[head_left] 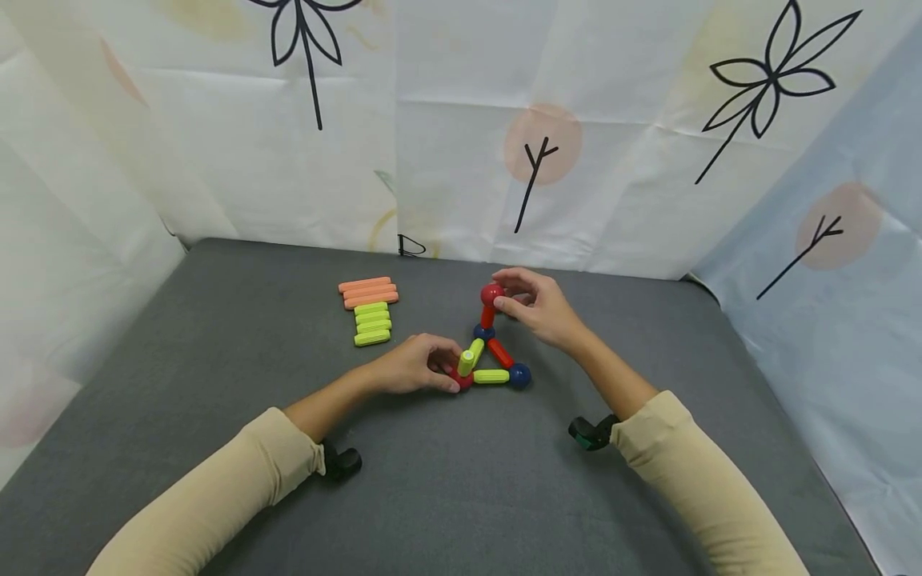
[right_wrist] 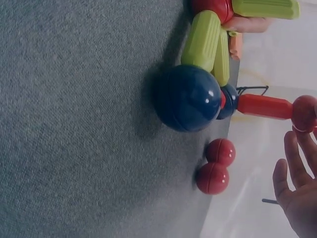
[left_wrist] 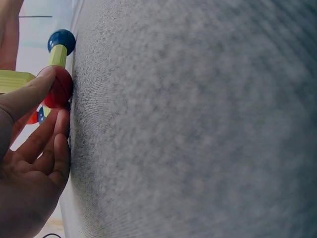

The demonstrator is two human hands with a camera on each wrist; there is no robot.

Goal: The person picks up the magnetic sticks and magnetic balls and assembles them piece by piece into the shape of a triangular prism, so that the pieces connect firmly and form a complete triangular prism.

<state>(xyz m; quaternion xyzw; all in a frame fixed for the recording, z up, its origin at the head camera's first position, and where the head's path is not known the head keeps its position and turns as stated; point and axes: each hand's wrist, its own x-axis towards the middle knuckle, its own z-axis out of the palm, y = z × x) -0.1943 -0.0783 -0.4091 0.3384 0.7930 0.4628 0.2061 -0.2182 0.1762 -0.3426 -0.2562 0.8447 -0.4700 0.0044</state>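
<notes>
A small magnetic-style building set stands on the grey table: a triangle of rods and balls with two rods rising from it. My left hand [head_left: 418, 364] pinches the red ball [left_wrist: 58, 89] at its left corner, from which a yellow-green rod [head_left: 467, 362] rises. At the far corner, a blue ball [head_left: 484, 332] carries an upright red rod [head_left: 488, 317]. My right hand [head_left: 540, 308] holds the red ball [head_left: 492, 294] on top of that rod between thumb and fingers. Another blue ball [right_wrist: 187, 98] forms the right corner, joined by a yellow-green rod [head_left: 491, 376] and a red rod [head_left: 500, 353].
Left of the build lie several orange rods [head_left: 370, 294] and several yellow-green rods [head_left: 372, 324] in rows. Two loose red balls [right_wrist: 213, 178] touch each other on the table in the right wrist view. A patterned cloth [head_left: 461, 160] hangs behind the table's back edge.
</notes>
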